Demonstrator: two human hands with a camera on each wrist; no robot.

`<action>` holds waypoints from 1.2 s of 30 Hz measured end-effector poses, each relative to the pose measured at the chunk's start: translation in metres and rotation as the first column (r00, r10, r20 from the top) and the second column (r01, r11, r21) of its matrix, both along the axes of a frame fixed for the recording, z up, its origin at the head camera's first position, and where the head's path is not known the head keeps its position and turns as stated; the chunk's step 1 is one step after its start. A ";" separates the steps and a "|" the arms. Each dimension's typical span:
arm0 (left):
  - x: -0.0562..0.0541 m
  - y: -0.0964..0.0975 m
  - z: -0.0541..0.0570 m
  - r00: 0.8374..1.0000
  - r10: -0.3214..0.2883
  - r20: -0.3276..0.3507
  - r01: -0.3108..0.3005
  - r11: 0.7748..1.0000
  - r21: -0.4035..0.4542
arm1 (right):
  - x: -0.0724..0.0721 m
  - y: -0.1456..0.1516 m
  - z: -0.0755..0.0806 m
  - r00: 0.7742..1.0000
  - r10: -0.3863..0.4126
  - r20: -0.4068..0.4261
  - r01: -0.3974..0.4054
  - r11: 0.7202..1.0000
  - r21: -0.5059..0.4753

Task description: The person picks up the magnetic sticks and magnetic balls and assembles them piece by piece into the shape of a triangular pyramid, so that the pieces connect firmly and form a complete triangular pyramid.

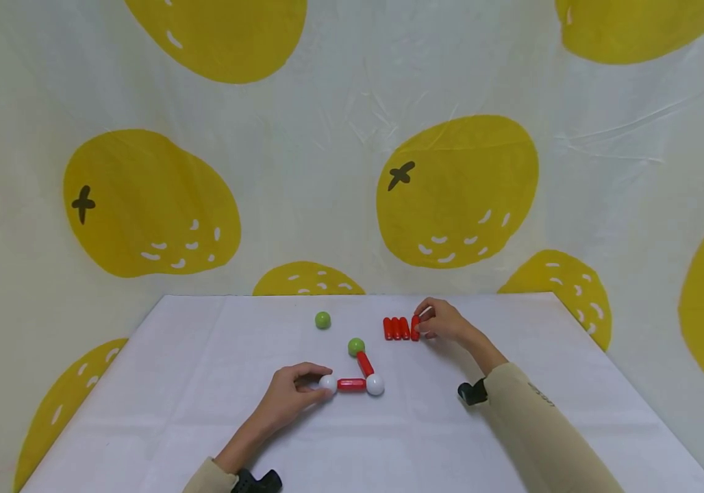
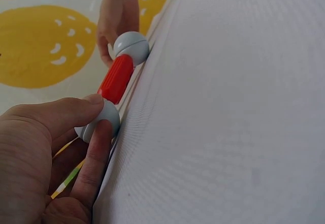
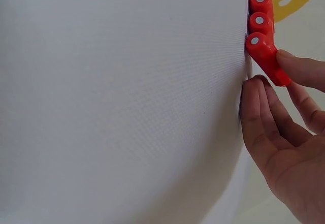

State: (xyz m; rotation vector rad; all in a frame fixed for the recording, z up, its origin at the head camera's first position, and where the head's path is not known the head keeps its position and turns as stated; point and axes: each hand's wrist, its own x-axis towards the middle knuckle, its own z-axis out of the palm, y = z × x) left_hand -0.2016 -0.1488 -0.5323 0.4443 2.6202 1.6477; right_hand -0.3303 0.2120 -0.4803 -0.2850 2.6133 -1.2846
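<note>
Left hand (image 1: 287, 396) pinches white ball (image 1: 329, 383); right hand (image 1: 444, 322) grips rightmost red rod (image 1: 415, 329).

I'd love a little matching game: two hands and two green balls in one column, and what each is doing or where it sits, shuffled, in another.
1. left hand
2. right hand
3. farther green ball
4. nearer green ball

A. joined to a slanting red stick
B. pinching a loose red stick
C. holding a white ball
D. apart from other pieces

Pairs: 1-C; 2-B; 3-D; 4-A
</note>
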 end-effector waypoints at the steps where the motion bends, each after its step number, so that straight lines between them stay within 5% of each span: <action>1: 0.000 0.000 0.000 1.000 -0.002 0.001 0.002 1.000 0.005 | 0.000 0.000 0.000 1.000 -0.010 0.009 0.010 1.000 -0.007; 23: -0.001 0.000 0.000 1.000 -0.004 0.008 0.004 1.000 -0.013 | 0.004 -0.003 0.004 0.996 -0.077 0.044 0.080 0.995 -0.055; 36: -0.002 0.000 -0.001 1.000 -0.005 -0.007 0.004 1.000 -0.020 | 0.012 -0.005 0.013 0.998 -0.064 -0.024 0.062 0.994 -0.092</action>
